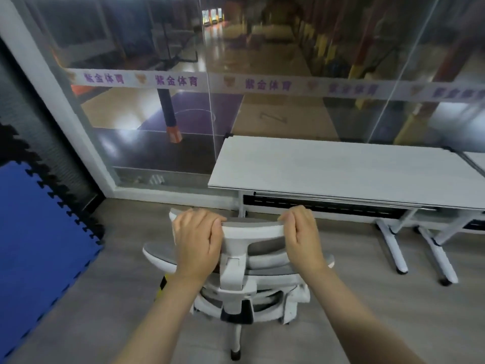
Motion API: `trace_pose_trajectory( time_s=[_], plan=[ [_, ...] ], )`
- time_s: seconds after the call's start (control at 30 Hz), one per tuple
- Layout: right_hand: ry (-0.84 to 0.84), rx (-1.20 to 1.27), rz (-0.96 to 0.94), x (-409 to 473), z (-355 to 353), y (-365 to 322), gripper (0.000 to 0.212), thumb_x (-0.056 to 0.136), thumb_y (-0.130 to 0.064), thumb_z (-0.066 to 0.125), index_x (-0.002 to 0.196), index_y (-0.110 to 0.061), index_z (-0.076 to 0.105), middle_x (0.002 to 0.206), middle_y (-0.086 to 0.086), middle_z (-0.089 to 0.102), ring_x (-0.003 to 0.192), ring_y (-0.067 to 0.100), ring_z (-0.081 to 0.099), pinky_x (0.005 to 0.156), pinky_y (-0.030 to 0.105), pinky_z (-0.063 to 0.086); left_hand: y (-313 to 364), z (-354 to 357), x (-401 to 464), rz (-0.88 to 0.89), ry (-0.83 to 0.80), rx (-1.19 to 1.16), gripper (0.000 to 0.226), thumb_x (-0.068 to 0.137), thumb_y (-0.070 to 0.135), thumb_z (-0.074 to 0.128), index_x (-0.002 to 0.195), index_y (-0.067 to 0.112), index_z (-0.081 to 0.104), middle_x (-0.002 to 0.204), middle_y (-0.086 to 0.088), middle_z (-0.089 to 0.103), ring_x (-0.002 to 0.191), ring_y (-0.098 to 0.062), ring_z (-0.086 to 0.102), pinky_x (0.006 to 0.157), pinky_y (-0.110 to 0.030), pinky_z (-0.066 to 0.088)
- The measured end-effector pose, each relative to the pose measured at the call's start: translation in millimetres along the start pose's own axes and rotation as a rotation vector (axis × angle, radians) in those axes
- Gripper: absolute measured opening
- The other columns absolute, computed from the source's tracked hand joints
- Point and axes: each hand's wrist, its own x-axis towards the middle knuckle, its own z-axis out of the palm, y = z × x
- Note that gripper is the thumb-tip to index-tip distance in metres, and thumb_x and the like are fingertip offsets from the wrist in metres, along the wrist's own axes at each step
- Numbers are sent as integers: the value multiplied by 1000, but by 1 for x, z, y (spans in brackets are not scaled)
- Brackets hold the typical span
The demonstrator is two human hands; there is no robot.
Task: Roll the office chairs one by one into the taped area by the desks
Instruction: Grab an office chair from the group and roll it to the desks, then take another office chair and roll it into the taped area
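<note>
Both my hands, left hand (197,241) and right hand (301,237), grip the office chair (237,274) headrest (253,228). Rolls easily on casters, probably top-heavy; I'd push lower on the backrest.

Single head-worn view, facing forward and down, close above hands (196,240)

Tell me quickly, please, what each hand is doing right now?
Left hand: closed on the left end of the chair's headrest.
Right hand: closed on the right end of the same headrest.
</note>
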Motion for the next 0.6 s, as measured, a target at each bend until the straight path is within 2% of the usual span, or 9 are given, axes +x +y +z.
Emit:
trace_pose_trajectory(
  time_s=[0.13,0.23,0.27,0.37,0.43,0.53,0.6],
  plan=[
    [-63,-100,26,-9,-9,-7,34,100,-30,31,99,-16,62,101,-5,59,100,12,51,91,35,41,-1,-11,2,54,-140,58,36,97,32,30,92,28,65,89,16,58,89,-12,49,89,-32,28],
    [-110,-173,80,-31,-26,-17,40,99,-40,35,130,-23,54,138,-7,50,130,8,37,111,29,30,9,-12,6,157,-266,178,37,95,40,30,99,26,64,94,10,63,89,-18,54,89,-38,34],
    [-112,-191,103,-41,-34,-21,43,99,-43,36,134,-24,50,141,-8,46,134,7,33,113,30,27,18,-8,6,216,-309,204,39,94,43,31,106,24,64,99,7,65,92,-20,56,89,-39,35],
    [-65,-311,178,-77,-61,-27,44,99,-43,39,136,-21,48,141,-5,46,134,10,32,113,33,29,52,7,-1,396,-383,189,49,88,43,44,125,15,56,121,-4,62,108,-26,56,96,-42,37],
    [-12,-403,273,-107,-85,-25,46,98,-42,43,138,-19,45,142,-1,44,135,15,33,114,37,28,82,16,-10,501,-408,146,54,84,40,49,129,11,54,133,-9,56,119,-29,52,103,-45,35],
    [68,-516,425,-167,-129,-21,55,95,-50,37,139,-19,43,140,0,45,132,19,37,113,35,28,137,31,-40,637,-512,32,52,82,41,41,123,15,60,128,-4,60,118,-24,56,102,-43,39],
    [116,-568,543,-216,-163,-23,56,94,-51,36,140,-20,42,140,-1,44,133,19,36,113,32,25,176,44,-74,766,-594,-36,42,82,41,48,114,19,64,116,2,65,108,-20,60,95,-41,46]
  ],
)
